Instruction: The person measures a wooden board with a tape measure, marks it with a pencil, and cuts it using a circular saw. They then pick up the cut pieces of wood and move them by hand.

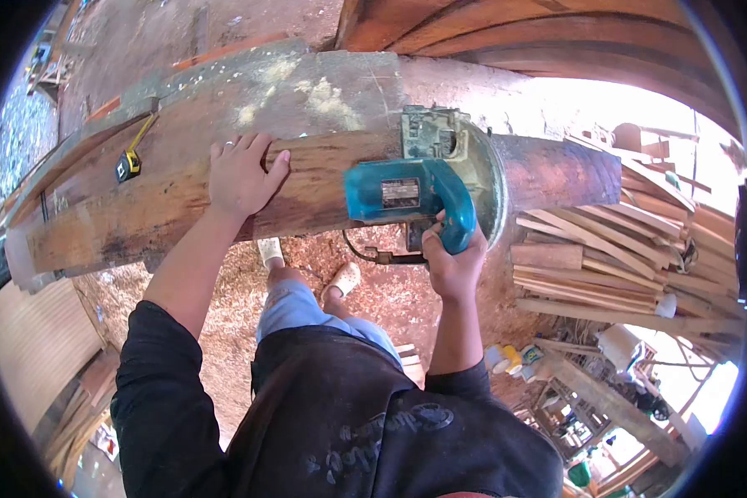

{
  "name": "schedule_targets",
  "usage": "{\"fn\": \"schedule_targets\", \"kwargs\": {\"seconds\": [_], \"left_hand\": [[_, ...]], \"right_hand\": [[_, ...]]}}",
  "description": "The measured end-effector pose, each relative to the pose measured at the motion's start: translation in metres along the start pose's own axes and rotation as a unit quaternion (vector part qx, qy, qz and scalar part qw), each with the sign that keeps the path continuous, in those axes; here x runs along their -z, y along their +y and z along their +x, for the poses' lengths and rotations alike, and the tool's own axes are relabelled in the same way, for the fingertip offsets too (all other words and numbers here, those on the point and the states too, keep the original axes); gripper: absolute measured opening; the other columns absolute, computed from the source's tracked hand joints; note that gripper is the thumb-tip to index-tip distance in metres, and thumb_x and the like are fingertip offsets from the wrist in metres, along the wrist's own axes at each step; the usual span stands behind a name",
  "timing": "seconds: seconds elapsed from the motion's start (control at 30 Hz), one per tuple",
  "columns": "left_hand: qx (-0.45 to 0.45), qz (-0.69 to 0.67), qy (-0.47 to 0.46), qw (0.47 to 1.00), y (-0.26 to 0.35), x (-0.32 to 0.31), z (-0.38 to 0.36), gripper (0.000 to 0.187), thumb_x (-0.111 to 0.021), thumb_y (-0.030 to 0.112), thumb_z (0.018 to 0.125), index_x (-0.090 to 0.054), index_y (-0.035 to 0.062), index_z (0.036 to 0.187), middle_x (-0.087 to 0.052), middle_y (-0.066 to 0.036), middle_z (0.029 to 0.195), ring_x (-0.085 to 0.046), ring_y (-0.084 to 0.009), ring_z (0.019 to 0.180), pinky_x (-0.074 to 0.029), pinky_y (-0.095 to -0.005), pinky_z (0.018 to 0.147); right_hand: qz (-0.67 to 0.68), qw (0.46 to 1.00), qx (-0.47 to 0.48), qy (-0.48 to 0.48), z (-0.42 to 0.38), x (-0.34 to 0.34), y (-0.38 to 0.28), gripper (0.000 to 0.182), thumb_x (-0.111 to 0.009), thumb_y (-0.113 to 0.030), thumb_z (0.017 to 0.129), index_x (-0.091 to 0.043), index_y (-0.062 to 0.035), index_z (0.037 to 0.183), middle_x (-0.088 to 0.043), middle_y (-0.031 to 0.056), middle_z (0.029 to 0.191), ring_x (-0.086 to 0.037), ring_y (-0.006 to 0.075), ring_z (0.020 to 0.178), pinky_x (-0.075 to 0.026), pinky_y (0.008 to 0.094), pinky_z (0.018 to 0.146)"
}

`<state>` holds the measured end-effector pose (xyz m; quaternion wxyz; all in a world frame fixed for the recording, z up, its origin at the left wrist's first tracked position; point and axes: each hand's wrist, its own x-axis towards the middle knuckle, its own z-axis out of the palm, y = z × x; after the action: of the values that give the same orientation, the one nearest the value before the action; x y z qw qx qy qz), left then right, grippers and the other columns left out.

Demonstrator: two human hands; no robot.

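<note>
A long, rough wooden plank [166, 203] lies across the workbench in front of me. My left hand [245, 177] rests flat on it, fingers apart and thumb pointing right. My right hand [455, 256] is wrapped round the rear handle of a teal circular saw [390, 191]. The saw sits over the plank, right of my left hand, with its round guard on the right side. Its blade is hidden from this angle. Beyond the saw, the plank's darker right end [564, 170] sticks out.
A yellow-and-black tape measure [129, 164] lies partly extended at the left of the bench [340, 66]. Sawdust is scattered on the bench top. Stacked wood strips [598, 249] stand at the right. A large curved wooden piece [523, 33] is at the back. Shavings cover the floor.
</note>
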<state>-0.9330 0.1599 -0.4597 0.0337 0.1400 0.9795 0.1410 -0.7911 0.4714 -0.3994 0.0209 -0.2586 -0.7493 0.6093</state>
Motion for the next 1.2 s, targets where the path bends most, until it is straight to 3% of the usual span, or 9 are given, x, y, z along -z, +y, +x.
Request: {"fn": "schedule_targets", "kwargs": {"seconds": [0.07,0.37,0.47,0.77,0.87,0.97,1.07,1.2], "left_hand": [[0.003,-0.006,-0.002,1.0,-0.002,0.0,-0.002,0.039,-0.06,0.044,0.097,-0.068,0.0105,0.116,-0.07,-0.012,0.115,-0.063,-0.0326,0.112,-0.039,-0.0472,0.097],[0.001,-0.001,-0.007,1.0,-0.002,-0.001,0.001,0.04,-0.059,0.044,0.097,-0.068,0.0109,0.117,-0.07,-0.011,0.117,-0.062,-0.0315,0.112,-0.039,-0.0464,0.098],[-0.004,0.004,0.001,1.0,-0.003,-0.002,0.001,0.04,-0.059,0.044,0.097,-0.069,0.0107,0.117,-0.07,-0.011,0.116,-0.063,-0.0314,0.112,-0.039,-0.0466,0.098],[-0.001,0.004,0.004,1.0,-0.003,-0.004,-0.001,0.041,-0.06,0.045,0.097,-0.069,0.0107,0.118,-0.071,-0.011,0.119,-0.063,-0.0315,0.114,-0.039,-0.0468,0.098],[-0.001,0.016,0.006,1.0,-0.003,-0.005,0.0,0.042,-0.06,0.047,0.097,-0.069,0.0114,0.118,-0.071,-0.01,0.121,-0.062,-0.0289,0.116,-0.039,-0.0461,0.098],[0.002,0.025,-0.001,1.0,-0.003,-0.005,-0.001,0.043,-0.059,0.047,0.098,-0.069,0.0115,0.12,-0.07,-0.01,0.122,-0.062,-0.0291,0.117,-0.038,-0.046,0.099],[0.01,0.022,-0.015,1.0,-0.004,-0.005,0.0,0.044,-0.058,0.048,0.098,-0.069,0.0117,0.121,-0.07,-0.01,0.125,-0.061,-0.0298,0.119,-0.038,-0.0462,0.101],[0.018,0.022,-0.031,0.999,-0.003,-0.004,0.0,0.045,-0.057,0.049,0.099,-0.069,0.0116,0.122,-0.07,-0.011,0.126,-0.061,-0.031,0.121,-0.037,-0.0466,0.103]], "right_hand": [[0.012,1.0,0.01,-0.01,0.002,0.0,0.002,0.029,-0.066,0.008,0.083,-0.062,-0.0004,0.111,-0.065,0.0013,0.077,-0.058,0.0073,0.064,-0.045,0.0232,0.058],[0.003,1.0,0.015,-0.018,0.009,-0.001,-0.001,0.028,-0.066,0.008,0.083,-0.062,-0.0006,0.109,-0.065,0.0011,0.077,-0.057,0.0072,0.063,-0.045,0.0234,0.057],[0.01,1.0,-0.007,-0.017,0.01,-0.003,-0.008,0.026,-0.069,0.0,0.083,-0.065,0.0023,0.109,-0.065,-0.0013,0.079,-0.057,0.0045,0.072,-0.048,0.0236,0.067],[-0.027,0.999,0.006,-0.019,0.014,-0.002,-0.01,0.028,-0.07,-0.004,0.083,-0.066,0.0039,0.11,-0.066,-0.0002,0.077,-0.059,0.0066,0.072,-0.05,0.0261,0.069],[-0.029,0.999,0.034,-0.026,0.018,-0.003,-0.005,0.027,-0.067,0.004,0.084,-0.061,0.0006,0.11,-0.064,0.0,0.076,-0.057,0.0061,0.063,-0.045,0.0232,0.057],[-0.026,0.998,0.037,-0.036,0.019,-0.004,-0.011,0.027,-0.067,0.005,0.084,-0.061,0.0006,0.11,-0.063,-0.0008,0.077,-0.056,0.0056,0.064,-0.045,0.023,0.057],[-0.02,0.999,0.019,-0.02,0.019,-0.004,-0.011,0.028,-0.07,-0.004,0.082,-0.066,0.0034,0.108,-0.066,0.0002,0.075,-0.059,0.0069,0.071,-0.05,0.0265,0.068],[0.005,1.0,-0.002,-0.022,0.019,-0.006,-0.015,0.025,-0.07,-0.004,0.082,-0.066,0.002,0.106,-0.064,-0.0018,0.077,-0.057,0.0055,0.071,-0.049,0.0254,0.066]]}}
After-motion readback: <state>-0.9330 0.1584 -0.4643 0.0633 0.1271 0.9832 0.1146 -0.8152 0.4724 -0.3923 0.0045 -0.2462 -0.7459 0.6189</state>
